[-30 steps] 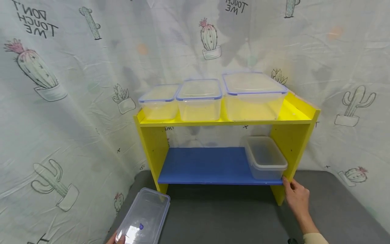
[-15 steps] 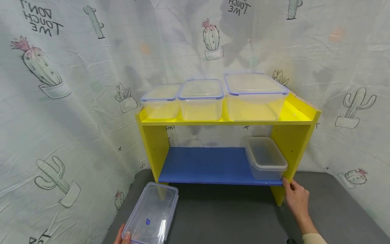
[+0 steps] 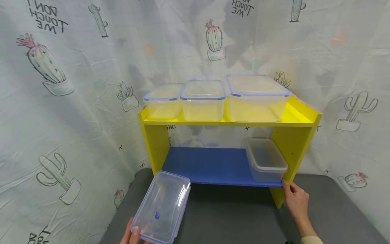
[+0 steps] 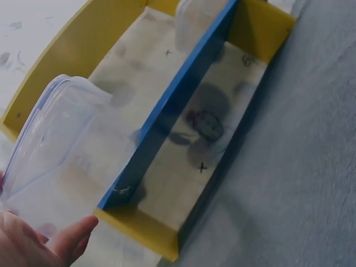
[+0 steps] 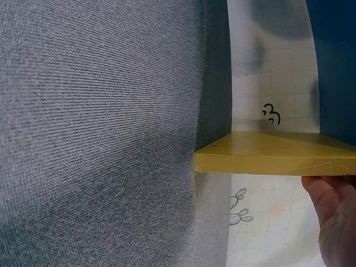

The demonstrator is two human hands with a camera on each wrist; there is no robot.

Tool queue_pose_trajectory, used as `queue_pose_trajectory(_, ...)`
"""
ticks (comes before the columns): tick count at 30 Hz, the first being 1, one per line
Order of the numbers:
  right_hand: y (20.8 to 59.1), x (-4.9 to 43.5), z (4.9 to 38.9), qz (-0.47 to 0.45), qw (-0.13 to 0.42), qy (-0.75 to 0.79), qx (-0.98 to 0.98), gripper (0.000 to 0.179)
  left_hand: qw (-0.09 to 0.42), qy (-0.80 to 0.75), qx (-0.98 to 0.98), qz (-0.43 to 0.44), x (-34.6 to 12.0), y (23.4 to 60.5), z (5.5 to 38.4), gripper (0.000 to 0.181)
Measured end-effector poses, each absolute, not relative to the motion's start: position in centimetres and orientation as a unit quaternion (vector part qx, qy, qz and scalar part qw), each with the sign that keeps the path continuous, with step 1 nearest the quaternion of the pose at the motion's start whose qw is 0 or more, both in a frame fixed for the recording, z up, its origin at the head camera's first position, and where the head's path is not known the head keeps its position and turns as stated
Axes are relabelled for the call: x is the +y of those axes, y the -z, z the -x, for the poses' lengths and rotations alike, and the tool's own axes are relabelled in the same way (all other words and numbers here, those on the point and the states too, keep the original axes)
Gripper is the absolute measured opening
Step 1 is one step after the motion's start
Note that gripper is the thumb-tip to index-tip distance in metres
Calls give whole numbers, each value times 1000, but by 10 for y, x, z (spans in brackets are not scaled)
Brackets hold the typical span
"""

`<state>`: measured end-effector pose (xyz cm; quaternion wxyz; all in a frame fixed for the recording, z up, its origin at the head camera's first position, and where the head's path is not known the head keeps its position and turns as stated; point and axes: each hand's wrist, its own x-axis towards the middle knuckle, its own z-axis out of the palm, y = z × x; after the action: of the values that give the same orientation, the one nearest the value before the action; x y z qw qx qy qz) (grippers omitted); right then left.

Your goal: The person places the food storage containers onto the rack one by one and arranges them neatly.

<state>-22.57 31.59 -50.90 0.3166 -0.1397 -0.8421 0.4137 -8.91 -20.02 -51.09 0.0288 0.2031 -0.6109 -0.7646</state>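
Note:
My left hand (image 3: 131, 234) holds a clear plastic food container (image 3: 164, 206) by its near end, thumb on the lid's rim and some fingers showing through the plastic. Tilted, with its blue-edged lid facing the head camera, it is in front of the left end of the shelf unit's blue board (image 3: 207, 166). In the left wrist view the container (image 4: 61, 133) covers part of the yellow side. My right hand (image 3: 297, 200) grips the front edge of the right yellow side panel (image 3: 287, 149), just under the blue board; in the right wrist view, fingers (image 5: 322, 194) touch the panel's outer face.
On the yellow top shelf stand three lidded clear containers: a small one (image 3: 163, 106), a medium one (image 3: 203, 108) and a large one (image 3: 256, 105). An open clear container (image 3: 268, 171) sits at the blue board's right end. Behind the grey table (image 3: 231, 217) hangs a cactus-print curtain (image 3: 106, 74).
My left hand has brought the food container up and to the right, nearer the blue board's left end. My right hand keeps its place on the panel. The head view has shifted slightly.

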Motion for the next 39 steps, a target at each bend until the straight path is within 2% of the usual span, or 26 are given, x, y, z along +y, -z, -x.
queue_pose_trajectory(7,509,315,227,139,313,-416,-842,32,118,753,-600,-243,-173,501,99,93)
queue_pose_trajectory(15,511,313,228,140,325,-415,-838,31,183,770,-559,-247,-149,490,116,73)
queue_pose_trajectory(18,510,315,228,138,327,-416,-837,32,198,766,-564,-235,-140,483,122,65)
queue_pose_trajectory(29,516,320,224,161,324,-405,-839,31,160,706,-658,-207,-138,469,138,54)
queue_pose_trajectory(35,514,317,226,157,317,-414,-838,34,202,575,-764,-211,-145,458,146,61)
queue_pose_trajectory(39,512,317,228,156,323,-415,-836,33,252,497,-802,-217,-144,453,153,56)
